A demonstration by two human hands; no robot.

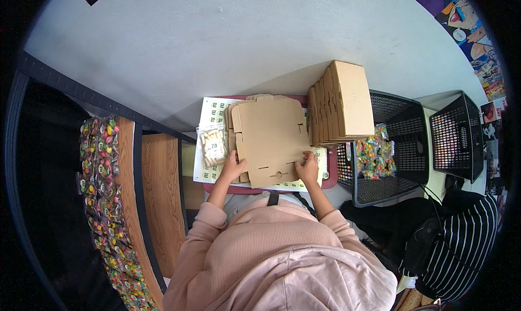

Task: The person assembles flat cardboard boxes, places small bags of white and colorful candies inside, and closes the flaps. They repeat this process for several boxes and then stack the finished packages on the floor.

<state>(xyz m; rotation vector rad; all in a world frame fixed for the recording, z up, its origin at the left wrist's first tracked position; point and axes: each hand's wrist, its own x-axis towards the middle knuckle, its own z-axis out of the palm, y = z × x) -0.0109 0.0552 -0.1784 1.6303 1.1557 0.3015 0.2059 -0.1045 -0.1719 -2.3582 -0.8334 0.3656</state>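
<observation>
A flat die-cut cardboard box blank (274, 138) lies uppermost on a stack of similar blanks, with slots and a round cut near its front edge. My left hand (233, 167) holds its left edge, thumb on top. At its front right edge, my right hand (308, 168) grips a side flap between bent fingers. Beneath the stack are sheets of round printed stickers (206, 174) on a dark red tabletop (332, 170). To the left of the cardboard lies a clear plastic bag of pale, stick-shaped pieces (213, 146). The undersides of both hands are hidden.
Folded cardboard boxes (353, 99) stand in a row at the back right. Beside them, a black plastic basket (411, 148) holds bagged colourful candy (372, 154); another black basket (456, 140) is farther right. Candy bags cover a wooden shelf (126, 180) at left. A white wall (220, 38) rises behind.
</observation>
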